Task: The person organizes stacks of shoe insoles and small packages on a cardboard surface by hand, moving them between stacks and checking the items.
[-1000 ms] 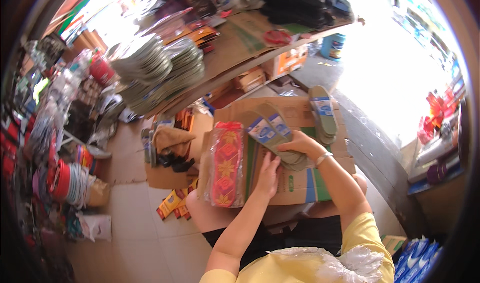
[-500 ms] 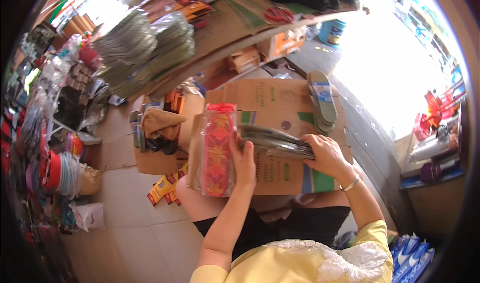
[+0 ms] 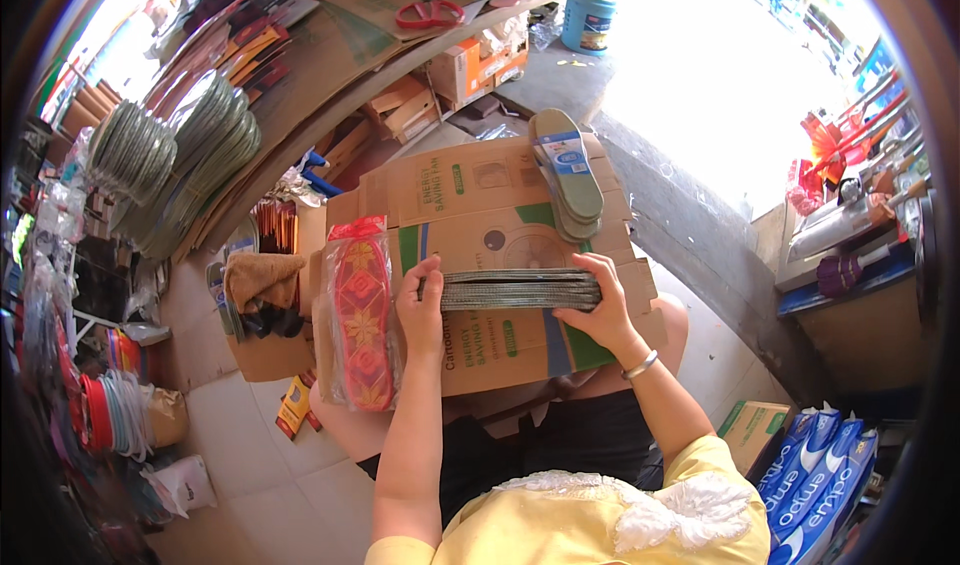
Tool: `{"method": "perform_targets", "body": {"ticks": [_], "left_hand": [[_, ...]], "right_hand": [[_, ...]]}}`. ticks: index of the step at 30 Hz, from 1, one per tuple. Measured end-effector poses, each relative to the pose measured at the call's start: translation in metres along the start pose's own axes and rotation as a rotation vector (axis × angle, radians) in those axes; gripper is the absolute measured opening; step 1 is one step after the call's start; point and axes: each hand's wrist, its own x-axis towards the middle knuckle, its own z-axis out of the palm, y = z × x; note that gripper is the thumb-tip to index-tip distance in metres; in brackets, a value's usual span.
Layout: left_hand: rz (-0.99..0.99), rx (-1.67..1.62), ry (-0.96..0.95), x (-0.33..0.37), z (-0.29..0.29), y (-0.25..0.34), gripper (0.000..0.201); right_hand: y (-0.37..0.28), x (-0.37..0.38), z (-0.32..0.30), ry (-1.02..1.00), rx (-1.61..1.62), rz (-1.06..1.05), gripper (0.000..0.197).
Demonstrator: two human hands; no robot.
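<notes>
Between my two hands is a stack of thin grey-green shoe insoles [image 3: 520, 291], held edge-up over the cardboard. My left hand [image 3: 420, 310] closes on the stack's left end, and my right hand [image 3: 603, 310] grips its right end with the thumb below and fingers above. Beneath lies a flattened cardboard box [image 3: 425, 225] across my lap. On its left side rests a plastic sleeve of red and pink patterned insoles [image 3: 362, 315]. Toward the far right corner of the cardboard lie grey-green insoles with a blue label [image 3: 565, 175].
More stacked insoles [image 3: 215, 135] sit on a cardboard-covered shelf at the far left, near red-handled scissors [image 3: 430, 13]. A brown cloth [image 3: 260, 280] lies left of the cardboard. A blue bucket [image 3: 588, 23] stands beyond. Blue packs [image 3: 820, 485] are at lower right.
The insole stack has turned from slanted to level and edge-up. My left hand now holds its left end instead of standing upright beside the patterned pack. The whole view has shifted.
</notes>
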Motion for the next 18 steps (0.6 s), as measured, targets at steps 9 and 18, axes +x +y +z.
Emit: {"method": "perform_targets", "body": {"ticks": [9,18], "left_hand": [[0.024,0.086,0.105,0.001,-0.001,0.018,0.012],[0.045,0.141,0.011,-0.002,-0.004,0.010,0.020]], "right_hand": [[-0.008,0.019,-0.010,-0.232,-0.163,-0.025,0.061],[-0.029,0.020,-0.014,-0.354,-0.355,-0.016,0.052]]}}
